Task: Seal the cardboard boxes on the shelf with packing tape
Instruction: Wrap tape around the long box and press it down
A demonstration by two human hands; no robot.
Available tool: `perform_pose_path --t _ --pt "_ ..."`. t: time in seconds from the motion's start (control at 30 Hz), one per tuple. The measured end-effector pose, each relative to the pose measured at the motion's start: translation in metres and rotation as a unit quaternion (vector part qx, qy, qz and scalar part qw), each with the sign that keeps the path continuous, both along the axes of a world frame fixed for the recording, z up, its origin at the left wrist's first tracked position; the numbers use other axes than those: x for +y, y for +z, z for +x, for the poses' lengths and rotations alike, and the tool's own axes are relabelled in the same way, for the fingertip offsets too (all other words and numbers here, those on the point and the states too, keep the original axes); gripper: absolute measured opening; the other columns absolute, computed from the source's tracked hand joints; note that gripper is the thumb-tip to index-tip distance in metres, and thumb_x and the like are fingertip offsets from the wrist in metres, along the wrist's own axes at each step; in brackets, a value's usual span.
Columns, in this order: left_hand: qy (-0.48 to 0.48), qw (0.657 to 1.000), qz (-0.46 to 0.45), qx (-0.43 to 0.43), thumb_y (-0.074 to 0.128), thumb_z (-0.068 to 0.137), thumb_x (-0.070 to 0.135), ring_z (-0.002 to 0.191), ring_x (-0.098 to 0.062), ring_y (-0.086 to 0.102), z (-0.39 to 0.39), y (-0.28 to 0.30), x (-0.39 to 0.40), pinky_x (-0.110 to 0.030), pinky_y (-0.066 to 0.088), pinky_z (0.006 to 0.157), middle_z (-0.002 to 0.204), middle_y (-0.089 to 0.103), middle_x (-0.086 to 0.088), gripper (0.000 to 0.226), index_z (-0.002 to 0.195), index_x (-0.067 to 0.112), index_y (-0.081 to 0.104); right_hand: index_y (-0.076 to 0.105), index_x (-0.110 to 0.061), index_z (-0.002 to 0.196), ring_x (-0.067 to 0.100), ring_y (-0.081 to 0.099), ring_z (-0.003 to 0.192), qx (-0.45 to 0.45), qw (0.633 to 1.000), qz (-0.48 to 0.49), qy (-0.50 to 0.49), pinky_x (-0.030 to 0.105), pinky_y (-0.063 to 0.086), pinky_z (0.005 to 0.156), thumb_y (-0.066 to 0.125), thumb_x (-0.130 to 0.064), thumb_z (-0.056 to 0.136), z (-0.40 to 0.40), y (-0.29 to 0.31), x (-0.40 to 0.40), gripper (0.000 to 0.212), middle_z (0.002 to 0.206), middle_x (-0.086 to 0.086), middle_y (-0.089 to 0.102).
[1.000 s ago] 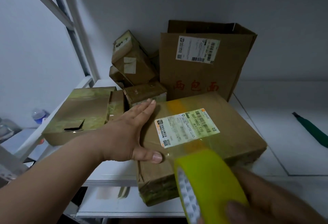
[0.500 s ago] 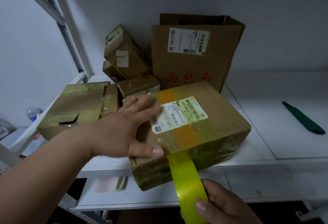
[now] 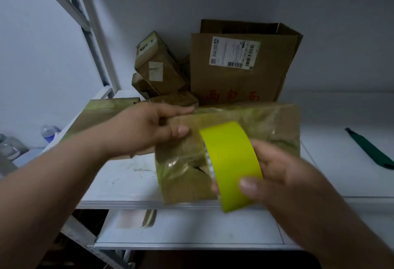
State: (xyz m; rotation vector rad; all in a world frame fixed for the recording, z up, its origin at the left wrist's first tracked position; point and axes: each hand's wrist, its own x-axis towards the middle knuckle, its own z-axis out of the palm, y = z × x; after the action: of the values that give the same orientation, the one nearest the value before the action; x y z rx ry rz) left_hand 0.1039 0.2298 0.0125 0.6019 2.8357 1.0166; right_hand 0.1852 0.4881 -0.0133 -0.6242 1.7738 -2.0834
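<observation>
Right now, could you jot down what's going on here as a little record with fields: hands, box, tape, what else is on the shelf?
left hand: grips the top left edge of the front cardboard box
right hand: holds the yellow tape roll against the box's near face
front cardboard box: tipped up, already wrapped in glossy tape
behind: tall open carton with shipping label, small taped boxes
left: flat taped box
right: green utility knife on white shelf

A dark green utility knife [image 3: 372,149] lies at the right edge of the white shelf [image 3: 128,181], well apart from everything else. Far left, beyond the grey metal upright [image 3: 93,40] of the rack, a clear plastic bottle [image 3: 49,132] with a blue label sits lower down.
</observation>
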Motion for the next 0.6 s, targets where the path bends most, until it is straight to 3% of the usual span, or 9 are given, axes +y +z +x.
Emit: perform_pose_path --t 0.03,0.1,0.17,0.23,0.3,0.37,0.47,0.53,0.6 --pt "0.017 0.999 0.036 -0.022 0.069 0.082 0.05 0.104 0.017 0.057 -0.011 0.005 -0.002 -0.008 0.048 0.089 0.111 0.063 0.032 0.039 0.12 0.054 0.059 0.068 -0.009 0.114 0.022 0.071 0.086 -0.001 1.0 -0.009 -0.021 0.029 0.057 0.071 0.072 -0.008 0.074 -0.013 0.008 -0.007 0.041 0.098 0.013 0.075" --pt "0.054 0.991 0.106 -0.06 0.072 0.083 0.051 0.108 -0.009 0.066 -0.032 0.009 -0.004 -0.036 0.057 0.089 0.116 0.07 0.011 0.045 0.126 0.043 0.063 0.069 -0.007 0.106 0.025 0.07 0.081 -0.01 0.996 -0.025 -0.082 0.044 0.056 0.077 0.073 -0.013 0.076 -0.042 0.024 -0.022 0.032 0.093 0.016 0.074" --pt "0.106 0.989 0.096 -0.03 0.067 0.089 0.048 0.11 -0.024 0.065 -0.05 0.009 -0.001 -0.037 0.056 0.08 0.123 0.067 0.0 0.049 0.135 0.038 0.056 0.069 -0.005 0.096 0.029 0.068 0.079 -0.019 0.986 -0.038 -0.159 0.056 0.053 0.086 0.069 -0.021 0.078 -0.069 0.039 -0.033 0.024 0.086 0.017 0.073" --pt "0.154 0.985 -0.036 0.069 0.057 0.096 0.042 0.118 -0.026 0.058 -0.06 0.009 0.004 -0.024 0.042 0.082 0.134 0.059 -0.002 0.05 0.144 0.032 0.046 0.067 -0.002 0.093 0.03 0.068 0.077 -0.019 0.977 -0.035 -0.21 0.056 0.053 0.088 0.066 -0.022 0.086 -0.093 0.05 -0.041 0.021 0.083 0.017 0.072" --pt "0.127 0.969 -0.129 0.166 0.049 0.1 0.041 0.129 -0.026 0.049 -0.061 0.007 0.007 -0.022 0.036 0.089 0.147 0.048 -0.002 0.049 0.148 0.033 0.04 0.067 -0.002 0.097 0.029 0.07 0.078 -0.011 0.973 -0.001 -0.231 0.054 0.055 0.088 0.063 -0.031 0.093 -0.11 0.056 -0.048 0.029 0.084 0.015 0.073" --pt "0.058 0.981 -0.135 0.126 0.042 0.093 0.057 0.143 -0.025 0.033 -0.063 0.003 0.0 -0.027 0.027 0.111 0.158 0.031 -0.001 0.063 0.151 0.037 0.032 0.069 -0.011 0.096 0.027 0.072 0.081 -0.001 0.969 0.039 -0.244 0.054 0.055 0.09 0.061 -0.049 0.092 -0.12 0.058 -0.054 0.038 0.084 0.011 0.075" --pt "0.022 0.99 -0.136 0.0 0.053 0.063 0.084 0.149 -0.016 0.011 -0.061 0.005 -0.017 -0.03 0.013 0.12 0.161 0.007 0.012 0.107 0.154 0.046 0.011 0.067 -0.016 0.093 0.026 0.074 0.07 -0.002 0.968 0.066 -0.242 0.054 0.059 0.083 0.057 -0.06 0.089 -0.117 0.059 -0.06 0.046 0.077 0.012 0.076" --pt "-0.023 0.982 -0.185 0.033 0.061 0.049 0.09 0.148 -0.021 0.015 -0.061 0.008 -0.018 -0.038 0.021 0.122 0.157 0.01 0.01 0.127 0.155 0.044 0.008 0.067 -0.014 0.089 0.026 0.072 0.063 -0.005 0.97 0.063 -0.235 0.051 0.061 0.076 0.054 -0.056 0.092 -0.109 0.062 -0.061 0.043 0.074 0.015 0.074" --pt "-0.056 0.972 -0.211 0.082 0.059 0.046 0.093 0.144 -0.023 0.022 -0.061 0.009 -0.018 -0.041 0.028 0.119 0.153 0.017 0.006 0.13 0.155 0.042 0.011 0.068 -0.011 0.084 0.03 0.07 0.064 0.002 0.974 0.045 -0.222 0.055 0.058 0.076 0.056 -0.046 0.095 -0.099 0.068 -0.059 0.039 0.076 0.02 0.073"
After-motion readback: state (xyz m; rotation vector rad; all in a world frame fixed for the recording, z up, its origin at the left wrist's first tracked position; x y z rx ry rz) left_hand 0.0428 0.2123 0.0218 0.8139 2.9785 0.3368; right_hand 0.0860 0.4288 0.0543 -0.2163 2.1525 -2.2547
